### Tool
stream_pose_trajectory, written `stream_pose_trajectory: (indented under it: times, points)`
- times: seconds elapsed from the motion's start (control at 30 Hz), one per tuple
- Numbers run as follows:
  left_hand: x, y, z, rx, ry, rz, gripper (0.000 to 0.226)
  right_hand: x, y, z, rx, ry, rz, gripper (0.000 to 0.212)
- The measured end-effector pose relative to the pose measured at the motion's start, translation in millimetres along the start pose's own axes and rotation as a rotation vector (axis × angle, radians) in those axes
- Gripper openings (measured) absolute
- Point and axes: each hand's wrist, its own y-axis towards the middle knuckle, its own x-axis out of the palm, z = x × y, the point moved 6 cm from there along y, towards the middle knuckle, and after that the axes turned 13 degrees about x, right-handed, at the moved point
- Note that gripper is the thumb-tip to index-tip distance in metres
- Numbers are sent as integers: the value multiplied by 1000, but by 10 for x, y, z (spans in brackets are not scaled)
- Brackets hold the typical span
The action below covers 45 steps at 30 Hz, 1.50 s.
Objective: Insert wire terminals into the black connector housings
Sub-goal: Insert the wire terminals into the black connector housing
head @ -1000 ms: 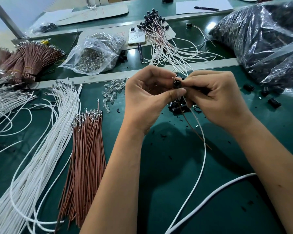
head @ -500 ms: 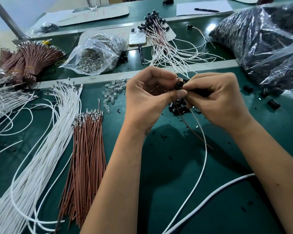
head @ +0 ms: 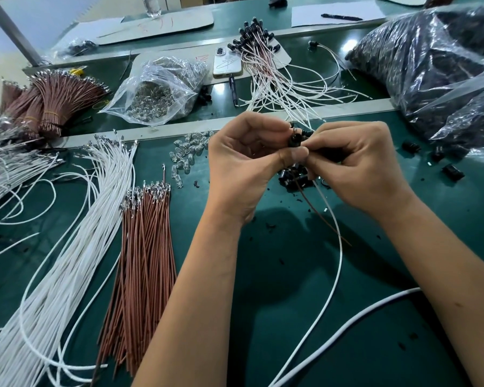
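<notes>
- Head view looks down on a green surface (head: pixel 305 317) where two bare hands meet just above a small heap of black housings (head: pixel 292 178).
- Left hand (head: pixel 246 166) has its fingers curled inward, thumb and fingertips pinching a small black connector housing (head: pixel 295 141) held up between both hands.
- Right hand (head: pixel 358 166) is curled too, its thumb and forefinger pinched against the same housing from the other side; what its fingertips grip is mostly hidden.
- A white wire (head: pixel 337 247) and a thin brown wire (head: pixel 323 216) hang down from below the pinch point and trail over the surface toward the viewer.
- A thicker white cable (head: pixel 355 319) crosses the surface near the right forearm.
- Left of the arms lies a bundle of brown wires (head: pixel 143 275) with metal terminals at the far end, and beside it a wide sheaf of white wires (head: pixel 76 247).
- Small clear parts (head: pixel 187 152) are scattered just beside the left hand.
- Further back sit a clear bag of shiny parts (head: pixel 157 90), a tied bunch of brown wires (head: pixel 53 104), a phone (head: pixel 227 62), and a pile of white wires already fitted with black housings (head: pixel 274 68).
- A large bag of black parts (head: pixel 436 65) fills the right rear, with a few loose black housings (head: pixel 430 157) near it.
</notes>
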Motion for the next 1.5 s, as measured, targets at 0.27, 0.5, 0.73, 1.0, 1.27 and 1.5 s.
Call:
stream_pose_trajectory:
  times: [0.27,0.5,0.73,1.0,1.27,1.5]
  points:
    - [-90,-33,-125,-294,-82,88,23,-6,-18,55,130,14,5,21]
    - [-85,-91,-236,-544,-185,151,24,36,-19,67,208,110,-62,23]
    - [-100,-87,-218,-490,-166,97,22,50,-32,46,190,105,-74,25]
    - [-69,-31,-111,-226,-130,10,24,66,-14,12,65,-70,-34,11]
    - [29,10,1,-59,-135,-128,35,16,-22,-58,-70,-120,50,7]
    - [1,31,7,-10,-90,-128,36,24,-32,-94,-93,-116,80,10]
